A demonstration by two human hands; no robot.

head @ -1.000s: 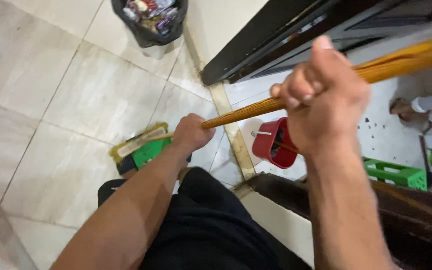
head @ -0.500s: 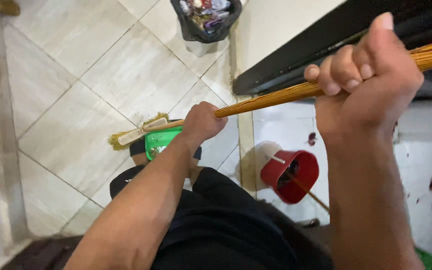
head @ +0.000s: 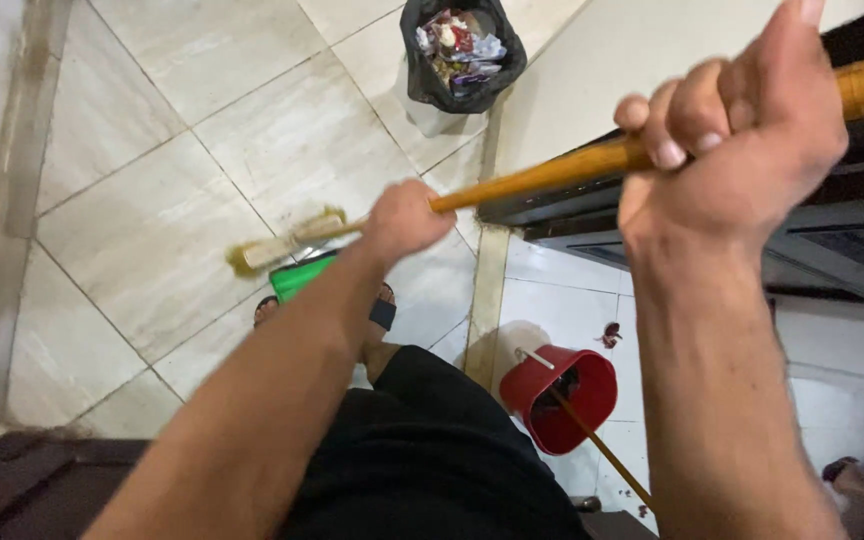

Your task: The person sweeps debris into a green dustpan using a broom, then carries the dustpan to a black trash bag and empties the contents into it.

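The right hand (head: pixel 737 150) is clamped around the upper part of a wooden broom handle (head: pixel 552 175), fingers curled over the top and thumb raised. Lower down the same handle, the left hand (head: pixel 404 218) has its grip closed tight around the wood, just above the broom head (head: pixel 287 242). The handle slants from the upper right down to the lower left, and the yellowish bristles of the broom head sit on the floor (head: pixel 152 200) of pale tiles. Just beside and below the broom head lies a green dustpan (head: pixel 302 277), partly hidden by the left forearm. A foot in a dark sandal (head: pixel 380 312) stands next to it, and black shorts (head: pixel 422 460) fill the bottom of the view. Below the right forearm, a red bucket (head: pixel 564 400) stands on white tiles with a thin stick leaning out of it. Well apart, at the top, a bin lined with a black bag (head: pixel 462 50) is full of rubbish, beside a dark door frame (head: pixel 832 235).
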